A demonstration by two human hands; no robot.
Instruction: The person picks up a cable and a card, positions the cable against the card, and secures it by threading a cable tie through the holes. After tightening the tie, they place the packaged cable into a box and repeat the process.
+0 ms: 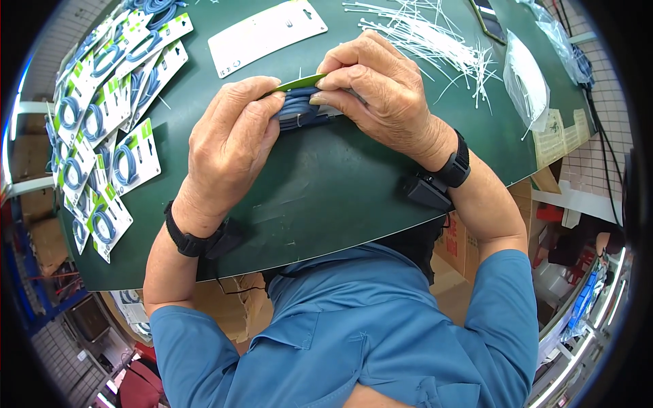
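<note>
Well inside table edge [299, 259], both hands [228, 139] [391, 98]

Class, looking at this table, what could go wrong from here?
The blue cable coil, held between left hand and right hand, might slip or unwind. Loose white cable ties beyond the right hand could scatter if knocked. Overlapping carded cables near the left edge of the table might slide off.

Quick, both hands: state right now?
Left hand: closed, holding one end of the green-edged card and blue cable coil.
Right hand: closed, holding the card's other end.
</note>
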